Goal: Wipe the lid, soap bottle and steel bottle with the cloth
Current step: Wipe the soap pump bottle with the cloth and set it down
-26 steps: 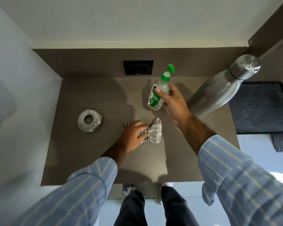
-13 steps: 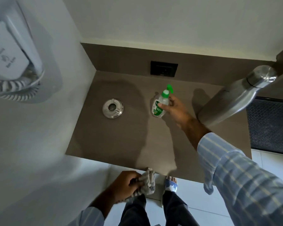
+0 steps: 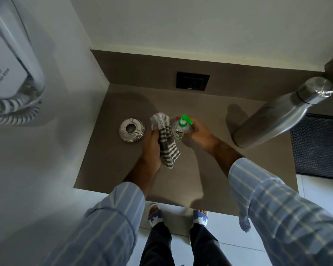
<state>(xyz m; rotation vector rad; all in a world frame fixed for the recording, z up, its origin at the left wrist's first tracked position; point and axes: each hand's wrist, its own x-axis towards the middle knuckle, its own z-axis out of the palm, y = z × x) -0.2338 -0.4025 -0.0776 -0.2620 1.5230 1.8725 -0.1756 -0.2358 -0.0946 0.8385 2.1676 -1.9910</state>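
My right hand holds the clear soap bottle with its green pump, lifted above the brown counter. My left hand grips the grey-and-white striped cloth, whose upper part presses against the bottle's left side. The round steel lid lies flat on the counter just left of the cloth. The tall steel bottle stands at the counter's right side, apart from both hands.
A black socket plate sits in the back wall. A white wall-mounted hair dryer with a coiled cord hangs at the left. A dark mat lies right of the counter. My feet stand below the front edge.
My left hand brought the cloth up from below the counter edge to the soap bottle. My right hand lifted the bottle off the counter and tilted it toward me.
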